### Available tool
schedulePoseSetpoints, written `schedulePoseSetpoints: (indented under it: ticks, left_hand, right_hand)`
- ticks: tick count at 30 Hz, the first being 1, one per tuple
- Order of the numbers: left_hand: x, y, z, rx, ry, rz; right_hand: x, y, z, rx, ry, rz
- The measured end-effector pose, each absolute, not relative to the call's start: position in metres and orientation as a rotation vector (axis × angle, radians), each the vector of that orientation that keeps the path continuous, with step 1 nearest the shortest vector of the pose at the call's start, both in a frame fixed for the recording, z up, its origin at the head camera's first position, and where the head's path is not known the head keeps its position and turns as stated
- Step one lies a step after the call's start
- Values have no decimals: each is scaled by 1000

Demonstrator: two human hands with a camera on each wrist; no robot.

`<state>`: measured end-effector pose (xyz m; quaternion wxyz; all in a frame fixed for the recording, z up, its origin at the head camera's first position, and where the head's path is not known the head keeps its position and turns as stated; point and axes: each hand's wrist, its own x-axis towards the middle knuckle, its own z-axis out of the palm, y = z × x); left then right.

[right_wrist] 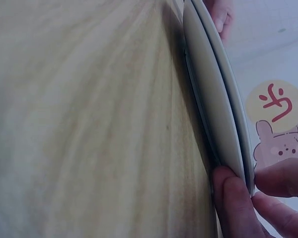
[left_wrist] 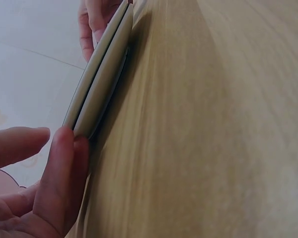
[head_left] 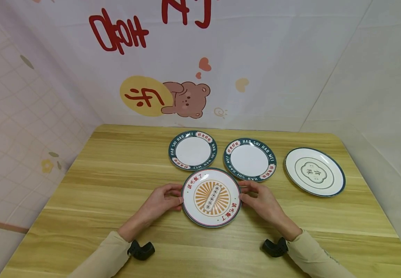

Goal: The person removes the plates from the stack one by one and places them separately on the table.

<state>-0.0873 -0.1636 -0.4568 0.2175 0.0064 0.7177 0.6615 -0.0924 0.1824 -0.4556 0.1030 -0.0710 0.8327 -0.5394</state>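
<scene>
A white plate with an orange sunburst (head_left: 212,198) lies on top of a stack between both hands; the wrist views show at least two rims, one above the other. At its left edge, the left hand (head_left: 160,202) touches the rims with fairly straight fingertips (left_wrist: 61,148), while one digit stands apart. The right hand (head_left: 261,200) pinches the right edge; its fingers (right_wrist: 231,191) lie under the rim and another digit rests against the upper one. A dark edge shows low beneath the stack, and whether it is a further plate I cannot tell.
Two green-rimmed plates, one at the back (head_left: 192,150) and one right of it (head_left: 249,159), lie behind the stack. A white plate with a cloud-shaped emblem (head_left: 315,172) is farther right. The wooden table (head_left: 117,154) meets a printed cloth backdrop (head_left: 273,77).
</scene>
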Motion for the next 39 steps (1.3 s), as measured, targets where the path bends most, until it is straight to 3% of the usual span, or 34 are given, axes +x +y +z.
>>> schedulePoseSetpoints:
  ticks: [39]
  left_hand:
    - [-86,-160,-458,-15,1999,1868]
  right_hand:
    - [-93,184,-458,-234,2432,-1605]
